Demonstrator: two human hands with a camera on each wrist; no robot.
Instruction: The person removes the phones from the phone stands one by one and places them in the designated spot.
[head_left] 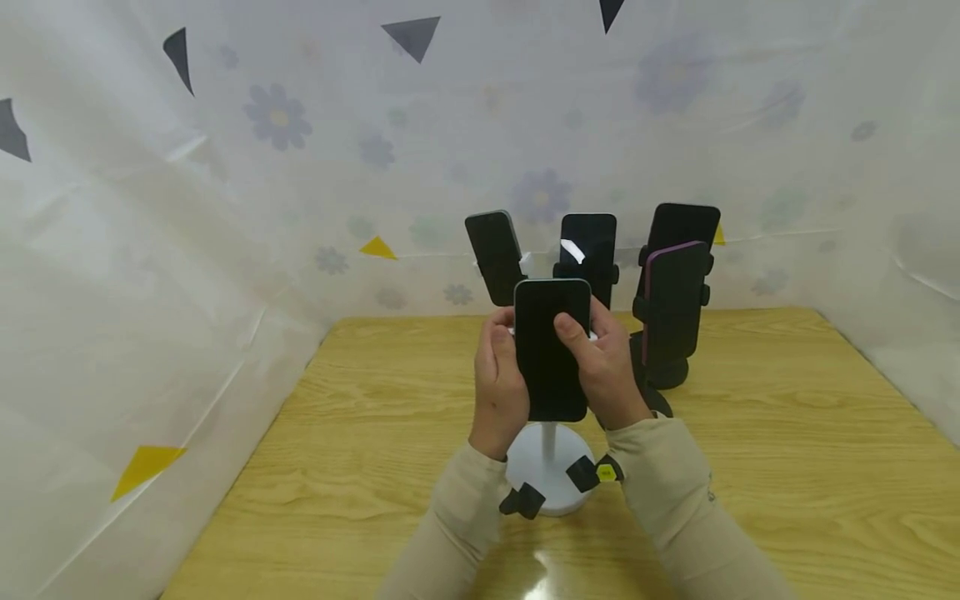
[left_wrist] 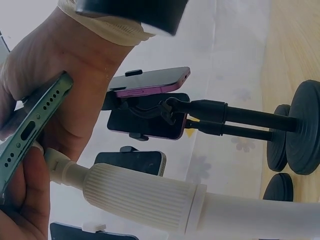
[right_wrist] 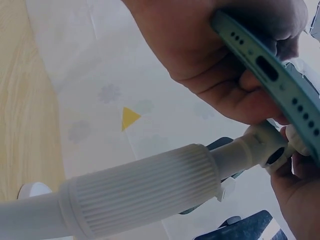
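Both hands hold a smartphone (head_left: 552,367) with a dark screen and a pale green frame, upright at the head of a white phone stand (head_left: 549,467). My left hand (head_left: 500,387) grips its left side, thumb along the edge. On the right, my right hand (head_left: 611,367) grips the other edge, with the thumb over the screen and fingers behind. White bits of the stand's holder show at both sides of the phone. From the left wrist, the phone's bottom edge (left_wrist: 31,129) shows a charging port, and the stand's ribbed neck (left_wrist: 140,195) runs below the hands.
Behind stand several phones on holders: a tilted phone (head_left: 493,258) at left, a glossy phone (head_left: 588,250) in the middle, and at right a black phone (head_left: 684,223) behind a purple-edged phone (head_left: 675,308). The wooden table (head_left: 360,467) meets a patterned white sheet (head_left: 420,158).
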